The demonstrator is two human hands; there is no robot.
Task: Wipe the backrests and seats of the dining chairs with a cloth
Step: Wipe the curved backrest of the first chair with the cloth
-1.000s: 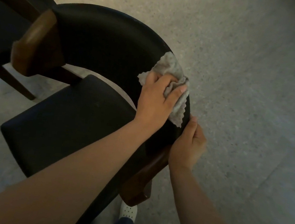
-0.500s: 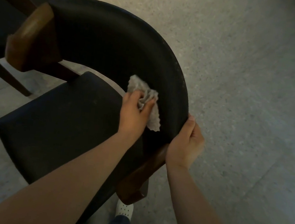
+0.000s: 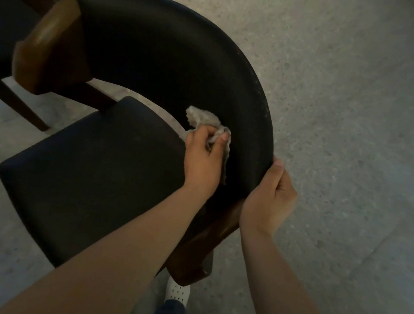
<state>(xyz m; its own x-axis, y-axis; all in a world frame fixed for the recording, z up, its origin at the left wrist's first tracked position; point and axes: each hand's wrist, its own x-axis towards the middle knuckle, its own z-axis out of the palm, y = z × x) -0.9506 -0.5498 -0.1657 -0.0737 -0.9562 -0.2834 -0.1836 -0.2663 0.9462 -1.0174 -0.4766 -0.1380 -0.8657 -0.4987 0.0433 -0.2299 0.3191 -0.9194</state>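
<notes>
L hand (image 3: 201, 161) pinching nubby cloth (image 3: 202, 118), curved black backrest (image 3: 173, 57)

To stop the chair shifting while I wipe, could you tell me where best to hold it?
Probably the rim of the backrest at its near end, from the outer side, as the right hand does: the edge is thin enough to clasp, clear of the cloth.

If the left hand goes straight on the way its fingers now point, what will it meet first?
Probably the inner face of the black curved padded backrest, just beyond the crumpled grey cloth the left hand grips; depth is unclear.
</notes>
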